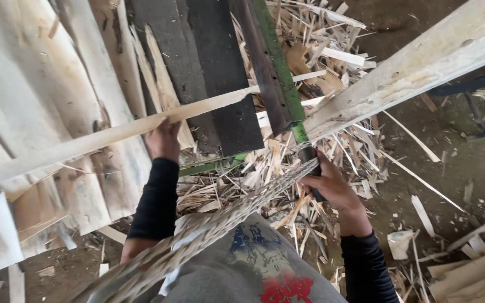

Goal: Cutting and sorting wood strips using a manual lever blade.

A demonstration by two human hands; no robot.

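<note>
The left hand (163, 140) gripped a pale wood strip (113, 134) under the green-handled lever blade (279, 84); the right hand (329, 182) clasped its black grip (310, 163), probably mid-cut; the next chop likely needed the strip fed farther.

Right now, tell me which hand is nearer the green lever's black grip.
Right. The right hand is wrapped around the black grip of the green lever; the left hand is apart from it, holding the long wood strip.

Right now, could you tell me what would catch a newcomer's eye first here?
Probably the long pale wood strip running across the middle, gripped by the left hand over stacked veneer sheets. Next, the right hand holding the black handle of a green lever blade. Beneath lies a heap of wood offcuts.
</note>
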